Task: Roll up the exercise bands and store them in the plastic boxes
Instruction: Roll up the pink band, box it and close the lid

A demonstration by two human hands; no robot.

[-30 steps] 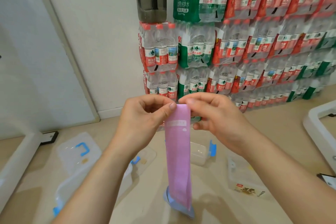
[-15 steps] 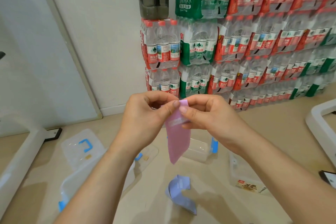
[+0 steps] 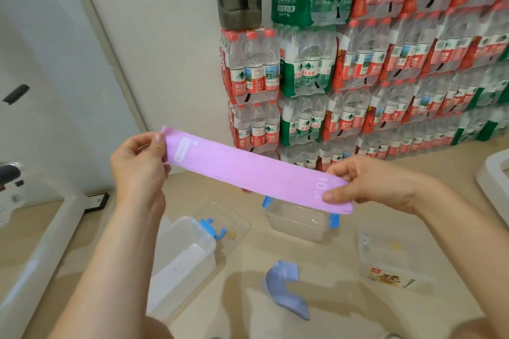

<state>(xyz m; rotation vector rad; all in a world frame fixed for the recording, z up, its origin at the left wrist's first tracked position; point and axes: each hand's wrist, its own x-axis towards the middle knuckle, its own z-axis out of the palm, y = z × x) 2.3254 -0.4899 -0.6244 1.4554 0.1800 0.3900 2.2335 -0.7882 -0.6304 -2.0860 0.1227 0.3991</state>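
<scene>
The fingers [image 3: 158,138] of the left hand [image 3: 137,165] pinch one end of the pink band [image 3: 253,173] and the right hand [image 3: 377,187] pinches the other, thumb on top, holding it flat in the air, the open plastic box [image 3: 300,221] on the floor [image 3: 344,319] beyond; both grips sit at the very ends, so I judge a slip would let it snap back or drop. Rolled crooked or loose, it may spring open before reaching a box; the blue band [image 3: 286,289] lies unrolled below.

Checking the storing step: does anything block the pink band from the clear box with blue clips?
Nothing visible does. Left hand and right hand pinch the pink band by its ends; the clear box stands lidless, seemingly empty.
</scene>
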